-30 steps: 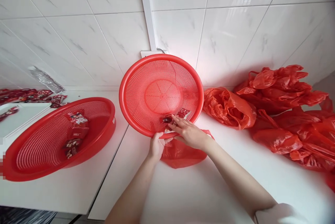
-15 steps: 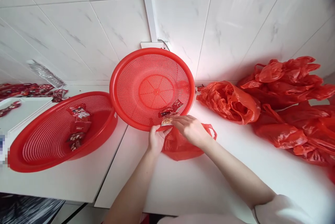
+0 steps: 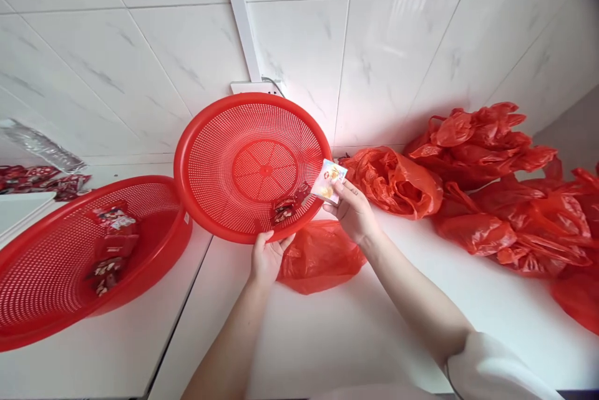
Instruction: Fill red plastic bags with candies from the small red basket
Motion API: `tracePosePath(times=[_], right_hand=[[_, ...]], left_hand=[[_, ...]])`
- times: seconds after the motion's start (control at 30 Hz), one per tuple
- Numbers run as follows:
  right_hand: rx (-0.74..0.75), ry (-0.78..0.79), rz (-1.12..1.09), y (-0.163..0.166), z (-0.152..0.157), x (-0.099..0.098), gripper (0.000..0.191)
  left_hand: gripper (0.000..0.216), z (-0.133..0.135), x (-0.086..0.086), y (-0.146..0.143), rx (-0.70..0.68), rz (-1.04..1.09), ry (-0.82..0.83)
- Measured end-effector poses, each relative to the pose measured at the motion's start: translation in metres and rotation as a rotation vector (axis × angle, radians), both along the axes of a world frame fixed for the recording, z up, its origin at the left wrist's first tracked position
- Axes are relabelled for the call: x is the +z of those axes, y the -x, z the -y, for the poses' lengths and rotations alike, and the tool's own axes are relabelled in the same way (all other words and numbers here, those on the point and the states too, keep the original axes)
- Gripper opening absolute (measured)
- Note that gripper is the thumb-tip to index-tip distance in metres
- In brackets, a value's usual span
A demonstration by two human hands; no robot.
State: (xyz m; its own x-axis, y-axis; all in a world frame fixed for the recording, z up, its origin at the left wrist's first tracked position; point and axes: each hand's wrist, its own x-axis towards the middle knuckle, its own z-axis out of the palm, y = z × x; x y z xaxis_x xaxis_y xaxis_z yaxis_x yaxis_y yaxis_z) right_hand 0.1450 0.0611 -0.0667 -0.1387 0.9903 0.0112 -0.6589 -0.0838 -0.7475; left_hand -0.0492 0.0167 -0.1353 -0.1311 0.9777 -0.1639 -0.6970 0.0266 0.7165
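on the white surface (image 3: 327, 337), the left hand (image 3: 266, 258) grips the tilted basket (image 3: 210, 150) by its rim, while the right hand (image 3: 353, 213) has lifted out a pale packet (image 3: 329, 180) pinched in its fingers (image 3: 340, 193), leaving red packets (image 3: 285, 208) inside.

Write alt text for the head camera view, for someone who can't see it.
The right hand holds up a small pale packet beside a tilted red mesh basket, whose near rim the left hand grips. A few dark red packets lie in it; a second red basket sits left, crumpled red plastic bags right.
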Motion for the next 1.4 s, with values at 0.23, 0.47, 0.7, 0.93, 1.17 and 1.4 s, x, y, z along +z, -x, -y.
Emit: tracePosePath(times=[0.23, 0.47, 0.7, 0.93, 1.17, 1.4], right_hand=[[0.029, -0.194, 0.364, -0.011, 0.001, 0.001, 0.029], [0.391, -0.605, 1.294, -0.033, 0.015, 0.019, 0.02], [-0.046, -0.734, 1.49, -0.019, 0.008, 0.008, 0.03], [0.211, -1.131, 1.566, 0.013, 0.007, -0.034, 0.065], [0.233, -1.143, 1.488, 0.011, 0.013, -0.018, 0.039], [0.185, -1.0, 1.689, 0.015, 0.016, -0.032, 0.067]], left_hand=[[0.02, -0.001, -0.004, -0.004, 0.019, -0.122, -0.008], [0.036, -0.002, -0.004, -0.004, 0.097, -0.232, -0.032], [0.037, 0.006, -0.001, -0.01, -0.017, -0.24, -0.015], [0.025, 0.007, -0.004, -0.015, -0.085, -0.155, 0.043], [0.024, 0.001, -0.001, -0.005, -0.132, -0.068, -0.007], [0.032, 0.006, 0.002, -0.009, -0.154, -0.151, 0.079]])
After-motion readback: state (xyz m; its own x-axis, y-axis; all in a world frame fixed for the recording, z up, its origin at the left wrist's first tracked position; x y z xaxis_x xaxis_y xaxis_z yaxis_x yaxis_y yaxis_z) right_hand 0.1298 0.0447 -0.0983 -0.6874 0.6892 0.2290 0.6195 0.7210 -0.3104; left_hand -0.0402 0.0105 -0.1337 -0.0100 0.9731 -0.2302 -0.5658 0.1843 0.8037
